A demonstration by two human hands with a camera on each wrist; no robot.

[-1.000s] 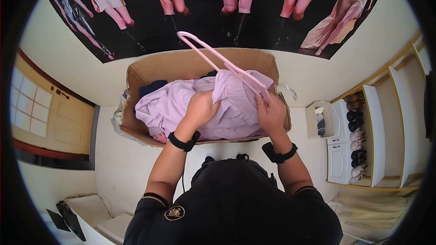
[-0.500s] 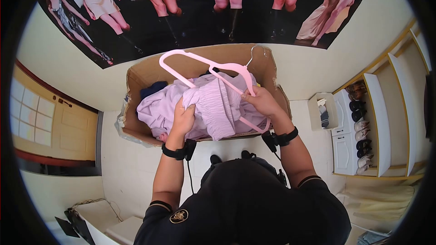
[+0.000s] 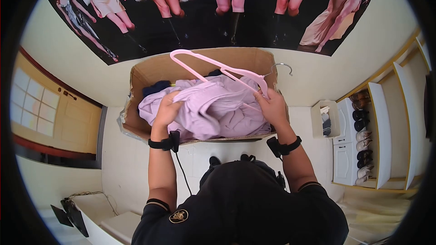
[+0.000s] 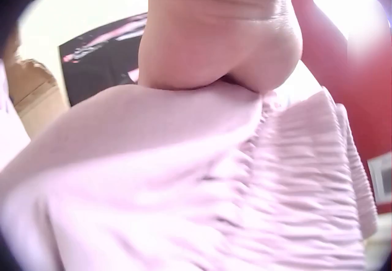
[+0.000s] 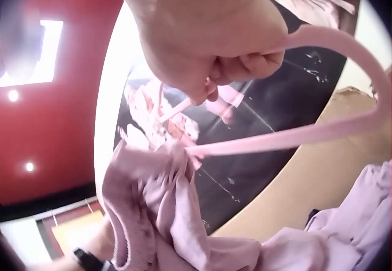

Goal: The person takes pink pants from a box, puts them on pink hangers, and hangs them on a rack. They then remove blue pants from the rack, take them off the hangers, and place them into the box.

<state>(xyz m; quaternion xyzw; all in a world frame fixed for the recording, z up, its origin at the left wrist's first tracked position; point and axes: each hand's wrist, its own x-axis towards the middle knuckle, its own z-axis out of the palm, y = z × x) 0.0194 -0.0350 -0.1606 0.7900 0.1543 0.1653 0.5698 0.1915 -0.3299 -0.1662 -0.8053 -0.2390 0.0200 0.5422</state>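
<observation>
My left hand (image 3: pixel 168 109) pinches the edge of a lilac garment (image 3: pixel 202 106) over the box. A gathered elastic band (image 4: pixel 306 179) on this garment shows close up in the left wrist view. In my right hand (image 3: pixel 274 106) is a pink clothes hanger (image 3: pixel 227 68), gripped at one shoulder below its metal hook (image 3: pixel 285 65). The hanger slants up to the left, its far end sticking out beyond the cloth. Part of its lower bar (image 5: pixel 275 141) runs into the garment's folds in the right wrist view.
A cardboard box (image 3: pixel 154 66) stands against the wall below a poster (image 3: pixel 200 31), with more lilac cloth and a dark blue piece (image 3: pixel 156 87) inside. To the right are a small pale bin (image 3: pixel 320 124) and shelves with several shoes (image 3: pixel 363 136).
The hanger has swung from nearly edge-on to broadside, its hook rising, then tilting right. My left hand has moved left, drawing the garment's edge along, and the gathered band has turned from the head view.
</observation>
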